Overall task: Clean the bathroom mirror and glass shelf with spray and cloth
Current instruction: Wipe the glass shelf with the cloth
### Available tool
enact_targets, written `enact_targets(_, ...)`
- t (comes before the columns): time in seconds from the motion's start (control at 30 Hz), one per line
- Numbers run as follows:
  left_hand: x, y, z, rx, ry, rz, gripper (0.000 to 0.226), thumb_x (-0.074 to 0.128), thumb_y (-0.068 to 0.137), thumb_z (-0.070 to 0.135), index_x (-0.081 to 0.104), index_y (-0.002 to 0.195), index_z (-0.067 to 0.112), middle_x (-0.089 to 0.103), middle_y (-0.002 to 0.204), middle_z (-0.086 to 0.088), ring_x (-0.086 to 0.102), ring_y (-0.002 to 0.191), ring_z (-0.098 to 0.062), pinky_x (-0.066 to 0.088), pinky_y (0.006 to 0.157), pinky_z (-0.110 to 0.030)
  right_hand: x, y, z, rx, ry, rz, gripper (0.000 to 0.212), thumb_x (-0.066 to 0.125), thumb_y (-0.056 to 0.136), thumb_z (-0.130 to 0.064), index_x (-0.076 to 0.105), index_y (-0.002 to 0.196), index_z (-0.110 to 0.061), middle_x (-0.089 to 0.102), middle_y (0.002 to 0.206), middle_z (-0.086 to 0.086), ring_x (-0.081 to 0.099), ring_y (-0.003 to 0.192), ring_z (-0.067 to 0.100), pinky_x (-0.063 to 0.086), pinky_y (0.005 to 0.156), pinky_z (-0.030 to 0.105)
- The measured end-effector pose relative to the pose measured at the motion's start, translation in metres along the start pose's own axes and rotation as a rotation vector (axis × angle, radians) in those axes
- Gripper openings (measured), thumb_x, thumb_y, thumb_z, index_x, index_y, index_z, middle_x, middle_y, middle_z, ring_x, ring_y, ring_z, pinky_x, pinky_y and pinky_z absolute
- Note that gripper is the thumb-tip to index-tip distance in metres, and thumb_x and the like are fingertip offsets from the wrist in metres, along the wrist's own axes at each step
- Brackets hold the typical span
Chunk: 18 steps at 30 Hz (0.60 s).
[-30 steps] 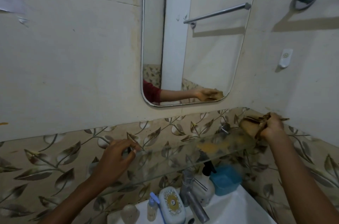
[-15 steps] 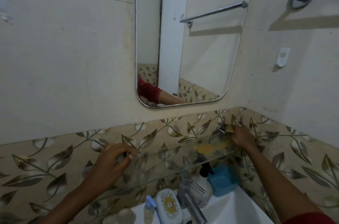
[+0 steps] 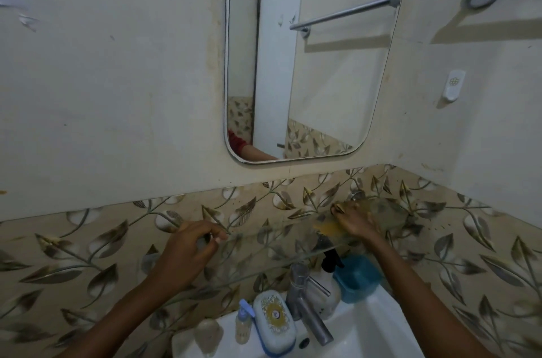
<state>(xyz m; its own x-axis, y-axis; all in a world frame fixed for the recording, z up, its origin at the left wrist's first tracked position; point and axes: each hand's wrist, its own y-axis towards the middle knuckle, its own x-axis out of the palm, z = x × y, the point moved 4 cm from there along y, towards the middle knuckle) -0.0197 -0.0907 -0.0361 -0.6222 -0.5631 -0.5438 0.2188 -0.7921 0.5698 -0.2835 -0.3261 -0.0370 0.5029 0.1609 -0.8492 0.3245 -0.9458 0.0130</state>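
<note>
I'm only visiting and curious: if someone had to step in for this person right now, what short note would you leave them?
Left hand: pinching the front edge of the glass shelf, steadying it.
Right hand: pressing the cloth flat on the shelf's right end, by the wall corner.
Spray: a pump bottle stands on the sink below the shelf; whether it is the cleaner, I cannot tell.
Done: can't be judged; the mirror shows no obvious wet streaks.
Left: a yellowish smear beside the right hand, then the rest of the shelf toward the left.
</note>
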Motion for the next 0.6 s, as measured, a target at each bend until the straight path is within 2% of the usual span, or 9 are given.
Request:
enact_targets(0.07, -0.001, -0.002, 0.001, 0.007, -0.006, 0.004, 0.019, 0.043, 0.075, 0.05, 0.062, 0.075, 0.047, 0.058, 0.105, 0.028, 0.052, 0.096, 0.005, 0.038, 0.075, -0.012, 0.008, -0.006, -0.009, -0.033, -0.002, -0.035, 0.039, 0.03, 0.096, -0.039, 0.054, 0.121, -0.023, 0.043, 0.143, 0.016, 0.036, 0.133, 0.034, 0.022, 0.112, 0.052)
enact_targets(0.13, -0.003, -0.004, 0.0, 0.012, 0.005, 0.004, 0.017, 0.044, 0.076, 0.049, 0.06, 0.078, 0.046, 0.059, 0.105, 0.027, 0.053, 0.096, 0.005, 0.039, 0.076, -0.014, 0.018, -0.008, -0.016, -0.066, -0.007, -0.055, 0.029, 0.03, 0.09, -0.044, 0.055, 0.101, -0.034, 0.05, 0.133, 0.016, 0.041, 0.128, 0.035, 0.027, 0.108, 0.055)
enact_targets(0.17, -0.005, -0.005, -0.001, 0.008, 0.011, 0.008, 0.018, 0.043, 0.076, 0.049, 0.06, 0.079, 0.045, 0.058, 0.106, 0.028, 0.053, 0.097, 0.004, 0.039, 0.077, -0.014, 0.022, -0.011, -0.022, -0.1, -0.023, -0.053, 0.027, 0.031, 0.09, -0.043, 0.054, 0.099, -0.034, 0.05, 0.133, 0.014, 0.04, 0.129, 0.035, 0.027, 0.108, 0.056)
enact_targets(0.27, -0.009, -0.01, -0.002, -0.009, 0.015, 0.02, 0.026, 0.041, 0.076, 0.05, 0.064, 0.083, 0.039, 0.065, 0.094, 0.022, 0.054, 0.097, -0.001, 0.042, 0.08, -0.019, 0.037, -0.027, -0.046, -0.215, -0.07, -0.049, 0.039, 0.032, 0.094, -0.039, 0.052, 0.123, -0.023, 0.04, 0.144, 0.008, 0.031, 0.136, 0.029, 0.022, 0.111, 0.054)
enact_targets(0.37, -0.014, -0.017, 0.0, -0.021, 0.0, 0.025, 0.031, 0.042, 0.075, 0.049, 0.067, 0.083, 0.033, 0.066, 0.092, 0.016, 0.056, 0.097, -0.009, 0.046, 0.083, -0.032, 0.05, -0.036, -0.063, -0.274, -0.117, -0.084, 0.049, 0.029, 0.09, -0.042, 0.046, 0.129, -0.018, 0.037, 0.145, 0.011, 0.029, 0.136, 0.028, 0.022, 0.112, 0.052)
enact_targets(0.43, -0.02, -0.019, -0.002, -0.033, -0.008, 0.033, 0.028, 0.043, 0.075, 0.049, 0.067, 0.08, 0.036, 0.068, 0.089, 0.016, 0.056, 0.095, -0.005, 0.045, 0.082, -0.028, 0.057, -0.044, -0.073, -0.293, -0.141, -0.104, 0.045, 0.03, 0.094, -0.038, 0.043, 0.133, -0.018, 0.032, 0.148, 0.009, 0.025, 0.139, 0.026, 0.018, 0.114, 0.05)
enact_targets(0.5, -0.026, -0.021, -0.003, -0.046, -0.003, 0.033, 0.027, 0.043, 0.075, 0.049, 0.062, 0.092, 0.041, 0.066, 0.095, 0.02, 0.056, 0.095, -0.005, 0.044, 0.082, -0.022, 0.064, -0.054, -0.084, -0.323, -0.158, -0.109, 0.045, 0.028, 0.094, -0.037, 0.043, 0.131, -0.017, 0.03, 0.149, 0.008, 0.022, 0.141, 0.027, 0.017, 0.114, 0.049)
enact_targets(0.6, -0.035, -0.024, -0.008, -0.061, 0.021, 0.043, 0.026, 0.045, 0.075, 0.047, 0.058, 0.098, 0.042, 0.067, 0.091, 0.019, 0.058, 0.095, -0.011, 0.046, 0.081, -0.028, 0.074, -0.071, -0.105, -0.372, -0.134, -0.136, 0.044, 0.027, 0.095, -0.035, 0.043, 0.131, -0.015, 0.029, 0.15, 0.011, 0.018, 0.143, 0.029, 0.014, 0.114, 0.049)
